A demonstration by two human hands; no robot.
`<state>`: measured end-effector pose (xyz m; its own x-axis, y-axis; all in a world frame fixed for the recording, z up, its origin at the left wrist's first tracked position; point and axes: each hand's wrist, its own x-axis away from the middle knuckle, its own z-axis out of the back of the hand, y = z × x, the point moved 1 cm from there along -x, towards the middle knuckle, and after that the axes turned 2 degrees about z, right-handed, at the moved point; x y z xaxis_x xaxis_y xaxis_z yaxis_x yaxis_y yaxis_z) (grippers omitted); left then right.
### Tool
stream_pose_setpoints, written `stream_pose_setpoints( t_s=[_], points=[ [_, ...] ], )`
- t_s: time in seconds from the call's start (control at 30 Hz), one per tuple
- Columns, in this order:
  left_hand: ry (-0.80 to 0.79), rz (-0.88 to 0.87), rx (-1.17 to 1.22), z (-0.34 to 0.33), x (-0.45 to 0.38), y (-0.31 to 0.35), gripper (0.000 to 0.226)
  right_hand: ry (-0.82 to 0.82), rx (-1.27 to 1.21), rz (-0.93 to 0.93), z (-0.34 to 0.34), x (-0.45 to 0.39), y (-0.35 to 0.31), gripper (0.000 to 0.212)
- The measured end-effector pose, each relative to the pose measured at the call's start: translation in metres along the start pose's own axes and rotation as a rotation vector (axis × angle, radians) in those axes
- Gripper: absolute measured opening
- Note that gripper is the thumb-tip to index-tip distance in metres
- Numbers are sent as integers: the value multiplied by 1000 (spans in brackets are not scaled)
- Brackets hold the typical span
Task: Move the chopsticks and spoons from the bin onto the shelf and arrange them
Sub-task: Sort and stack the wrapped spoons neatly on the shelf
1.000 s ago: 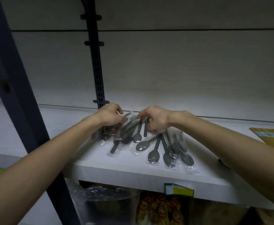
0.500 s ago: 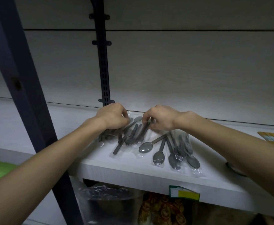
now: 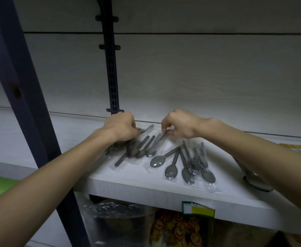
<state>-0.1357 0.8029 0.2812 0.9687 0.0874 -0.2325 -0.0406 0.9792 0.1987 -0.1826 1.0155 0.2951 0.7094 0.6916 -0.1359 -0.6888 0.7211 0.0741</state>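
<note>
- Both hands are sitting a little farther apart than half a second ago, and the left-hand cluster of spoons [image 3: 140,148] is lying more bunched together, handles pointing toward the back wall.
- Left hand [image 3: 121,127] is curling over the handle ends of that cluster, fingers pressed together; what exactly they are gripping is hidden under the knuckles.
- Right hand [image 3: 179,124] is pinching the top of one wrapped spoon [image 3: 161,137] between thumb and fingertips.
- All spoons in view are lying on the white shelf [image 3: 146,191], a second fan of them [image 3: 185,163] resting near the front edge, apart from the hands.
- Each spoon is looking light and stiff, sealed in a clear sleeve that is probably slippery and crinkly; taking hold at the handle end seems best.
- No bin or chopsticks are showing here; bagged goods [image 3: 173,230] are sitting on the level below.
</note>
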Motion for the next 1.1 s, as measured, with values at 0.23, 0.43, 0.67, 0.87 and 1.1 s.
stream_pose_setpoints(
  t_s=[0.23,0.43,0.67,0.87,1.1],
  points=[
    [113,48,127,11,6,-2,14,-133,92,5,-6,-4,-8,41],
    [124,91,453,9,3,-8,13,-106,239,127,-10,-9,-10,23],
    [38,200,930,12,4,-5,9,33,420,226,-15,-3,-7,25],
    [3,206,978,18,7,4,13,131,316,118,-3,6,17,21],
    [-20,131,927,24,4,8,11,333,-185,-165,17,35,35,16]
  ],
)
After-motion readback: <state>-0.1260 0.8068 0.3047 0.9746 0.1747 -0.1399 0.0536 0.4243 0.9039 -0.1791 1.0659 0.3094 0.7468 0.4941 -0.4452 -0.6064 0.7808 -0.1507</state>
